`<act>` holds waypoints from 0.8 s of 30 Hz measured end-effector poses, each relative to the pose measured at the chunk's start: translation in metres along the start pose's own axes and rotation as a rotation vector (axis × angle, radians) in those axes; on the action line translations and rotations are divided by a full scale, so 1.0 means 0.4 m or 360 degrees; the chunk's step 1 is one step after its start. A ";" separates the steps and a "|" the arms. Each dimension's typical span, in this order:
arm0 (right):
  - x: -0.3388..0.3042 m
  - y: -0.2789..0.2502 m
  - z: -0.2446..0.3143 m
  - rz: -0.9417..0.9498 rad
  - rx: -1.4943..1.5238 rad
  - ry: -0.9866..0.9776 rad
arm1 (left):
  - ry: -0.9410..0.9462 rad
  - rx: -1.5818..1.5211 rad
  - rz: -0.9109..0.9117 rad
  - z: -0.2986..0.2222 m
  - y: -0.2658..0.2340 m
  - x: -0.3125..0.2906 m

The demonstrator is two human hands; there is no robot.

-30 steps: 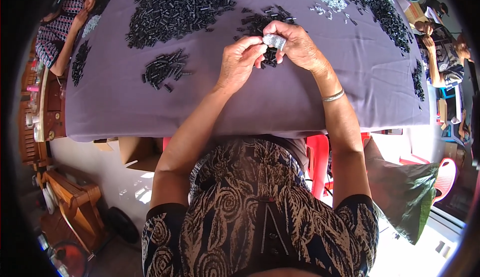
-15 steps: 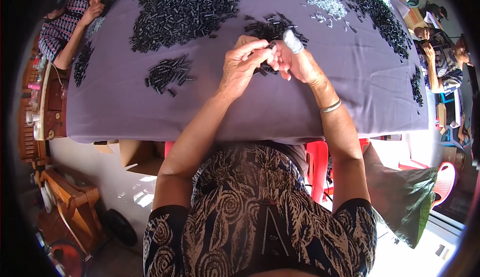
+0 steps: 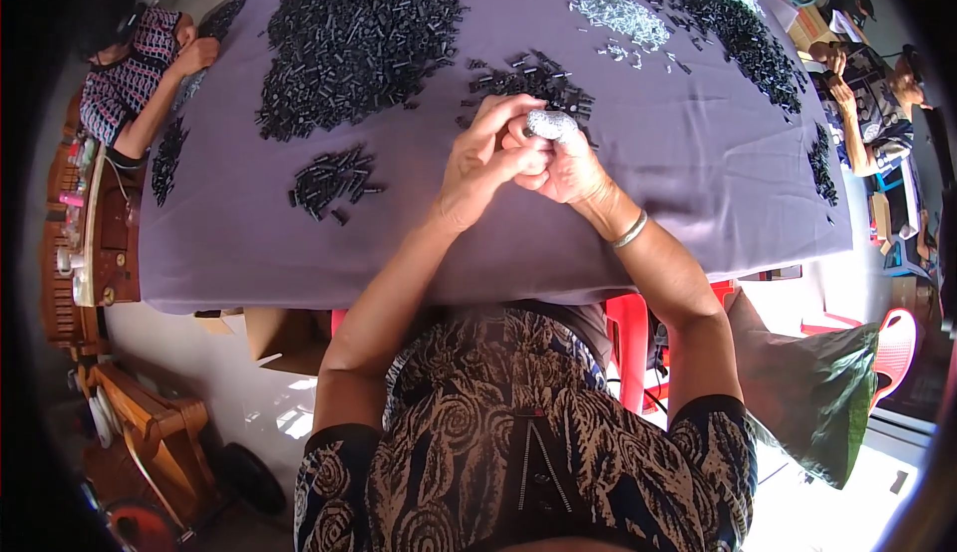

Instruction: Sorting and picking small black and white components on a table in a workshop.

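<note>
My left hand [image 3: 485,165] and my right hand [image 3: 566,171] meet over the near middle of the cloth-covered table. The left fingers are closed in a pinch against the right fingertips. My right hand is curled, its thumb wrapped in a silvery covering [image 3: 551,125] and pressed down on the fingers. Whatever lies between them is hidden by the fingers. Just beyond my hands is a loose pile of small black cylindrical parts [image 3: 533,78]. Left of them lies a smaller heap of finished-looking black tubes [image 3: 334,181].
A large black pile [image 3: 359,43] covers the far left of the purple tablecloth [image 3: 449,268]. Small clear or silvery pieces [image 3: 620,21] lie far right, beside another black pile [image 3: 748,43]. One person [image 3: 135,83] sits at left, another [image 3: 862,103] at right. A red chair [image 3: 628,348] stands below.
My right hand has turned and curled, its wrapped thumb now over the fingers. A small dark piece seen earlier at the fingertips is now hidden. The view has shifted slightly.
</note>
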State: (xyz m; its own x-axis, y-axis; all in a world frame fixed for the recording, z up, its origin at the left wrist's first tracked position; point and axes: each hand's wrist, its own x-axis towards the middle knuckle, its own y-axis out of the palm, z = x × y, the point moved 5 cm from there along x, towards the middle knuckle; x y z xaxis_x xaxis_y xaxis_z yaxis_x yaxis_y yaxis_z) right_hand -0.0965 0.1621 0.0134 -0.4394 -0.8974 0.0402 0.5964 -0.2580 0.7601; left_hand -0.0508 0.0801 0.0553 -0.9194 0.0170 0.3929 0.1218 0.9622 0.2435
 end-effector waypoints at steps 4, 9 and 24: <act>-0.013 0.002 -0.023 -0.0361 0.0040 -0.0100 | -0.0190 -0.0124 -0.0240 0.024 0.045 0.011; -0.006 -0.029 -0.013 -0.0492 0.0134 -0.0195 | -0.0213 -0.0281 -0.0516 0.061 0.052 0.026; -0.014 -0.023 -0.012 -0.0294 -0.0263 0.0126 | 0.0502 0.0831 -0.0419 -0.015 -0.038 -0.037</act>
State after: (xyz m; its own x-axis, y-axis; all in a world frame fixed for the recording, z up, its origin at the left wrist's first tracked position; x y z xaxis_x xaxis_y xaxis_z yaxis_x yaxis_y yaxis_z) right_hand -0.0963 0.1679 0.0029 -0.5011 -0.8532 -0.1449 0.6156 -0.4691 0.6332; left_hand -0.0367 0.0636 0.0511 -0.7306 -0.2409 0.6389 -0.3621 0.9300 -0.0635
